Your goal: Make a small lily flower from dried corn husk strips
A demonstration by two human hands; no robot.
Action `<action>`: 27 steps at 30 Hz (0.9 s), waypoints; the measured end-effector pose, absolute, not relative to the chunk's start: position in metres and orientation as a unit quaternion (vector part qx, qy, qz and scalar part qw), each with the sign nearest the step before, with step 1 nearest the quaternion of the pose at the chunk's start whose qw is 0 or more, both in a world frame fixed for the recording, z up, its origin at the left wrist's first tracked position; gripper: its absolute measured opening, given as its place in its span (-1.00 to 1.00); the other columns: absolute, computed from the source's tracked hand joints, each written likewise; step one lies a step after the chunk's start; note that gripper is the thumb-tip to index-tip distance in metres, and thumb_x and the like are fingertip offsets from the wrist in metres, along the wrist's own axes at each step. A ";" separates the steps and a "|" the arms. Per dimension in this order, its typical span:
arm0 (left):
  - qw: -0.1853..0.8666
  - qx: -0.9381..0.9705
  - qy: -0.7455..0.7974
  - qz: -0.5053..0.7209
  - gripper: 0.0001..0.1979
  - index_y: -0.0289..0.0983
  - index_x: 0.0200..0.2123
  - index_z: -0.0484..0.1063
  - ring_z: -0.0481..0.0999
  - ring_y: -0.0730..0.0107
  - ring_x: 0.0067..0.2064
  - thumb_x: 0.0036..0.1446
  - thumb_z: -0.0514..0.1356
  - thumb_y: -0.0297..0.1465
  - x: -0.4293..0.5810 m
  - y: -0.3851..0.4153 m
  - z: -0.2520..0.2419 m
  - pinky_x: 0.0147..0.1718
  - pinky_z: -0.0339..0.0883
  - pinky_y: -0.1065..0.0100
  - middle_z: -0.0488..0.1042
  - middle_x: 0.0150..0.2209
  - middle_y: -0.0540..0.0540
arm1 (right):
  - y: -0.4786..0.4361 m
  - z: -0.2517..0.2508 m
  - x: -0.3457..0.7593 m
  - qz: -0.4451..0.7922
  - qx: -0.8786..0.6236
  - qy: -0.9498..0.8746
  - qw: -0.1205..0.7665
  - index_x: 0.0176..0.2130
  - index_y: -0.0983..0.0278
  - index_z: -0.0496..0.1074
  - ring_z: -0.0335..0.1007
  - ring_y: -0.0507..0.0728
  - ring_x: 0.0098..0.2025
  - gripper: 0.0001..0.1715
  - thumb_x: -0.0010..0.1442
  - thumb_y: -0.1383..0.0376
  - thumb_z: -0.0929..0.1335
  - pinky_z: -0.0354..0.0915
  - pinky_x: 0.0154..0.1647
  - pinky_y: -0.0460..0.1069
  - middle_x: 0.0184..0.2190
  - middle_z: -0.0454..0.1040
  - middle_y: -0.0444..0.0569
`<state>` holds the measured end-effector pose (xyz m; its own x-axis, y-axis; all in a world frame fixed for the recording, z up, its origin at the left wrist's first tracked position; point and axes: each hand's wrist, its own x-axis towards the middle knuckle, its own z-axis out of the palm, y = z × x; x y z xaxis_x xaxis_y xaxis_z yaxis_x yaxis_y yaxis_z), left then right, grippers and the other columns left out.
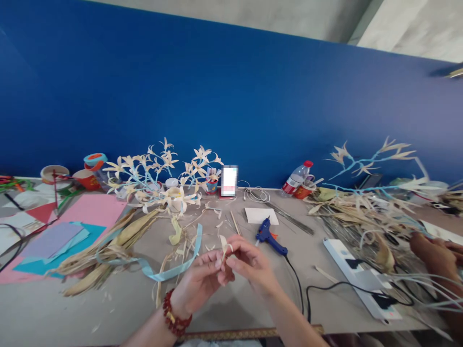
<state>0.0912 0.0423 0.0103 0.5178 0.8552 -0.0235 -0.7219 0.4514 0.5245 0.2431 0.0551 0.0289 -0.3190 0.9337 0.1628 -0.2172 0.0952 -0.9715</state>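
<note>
The person's left hand [206, 272] and right hand [253, 265] are meeting above the table [123, 308], near its front edge, both pinching a small cream husk-like flower piece [224, 246], presumably because something so slight needs steadying from two sides. Just beyond the right hand, a blue plastic glue gun [269, 237] is lying, seemingly kept within reach, its black cord [298, 282] trailing towards the front edge. A pale blue ribbon strip [159, 277] is curling to their left. Elbow room is widening towards the front left corner; a long white power strip [347, 262] is crowding the right, near a co-worker's hand [432, 253].
</note>
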 end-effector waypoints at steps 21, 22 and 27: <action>0.548 0.441 0.422 0.571 -0.87 -0.25 -0.33 0.54 0.39 0.37 -0.32 0.12 0.28 -0.32 0.095 0.038 -0.006 -0.32 0.21 0.42 0.50 -0.37 -0.06 | 0.054 0.024 0.229 0.407 -0.379 -0.601 0.574 -0.46 0.25 0.43 0.37 0.10 -0.33 -0.88 0.11 0.32 0.41 0.33 -0.28 -0.03 -0.43 0.39 -0.09; 0.553 0.438 0.422 0.570 -0.87 -0.26 -0.32 0.53 0.38 0.38 -0.33 0.13 0.27 -0.31 0.096 0.039 -0.006 -0.32 0.20 0.42 0.49 -0.37 -0.05 | 0.054 0.022 0.228 0.417 -0.375 -0.598 0.573 -0.44 0.25 0.44 0.37 0.10 -0.33 -0.89 0.11 0.30 0.41 0.34 -0.29 -0.03 -0.41 0.40 -0.08; 0.675 0.333 0.352 0.557 -0.81 -0.28 -0.45 0.46 0.36 0.39 -0.35 0.13 0.26 -0.29 0.100 0.046 -0.004 -0.27 0.22 0.38 0.42 -0.45 -0.03 | 0.059 0.009 0.257 0.367 -0.429 -0.630 0.534 -0.17 0.23 0.46 0.42 0.12 -0.24 -0.82 0.22 0.22 0.35 0.39 -0.22 -0.01 -0.23 0.45 -0.01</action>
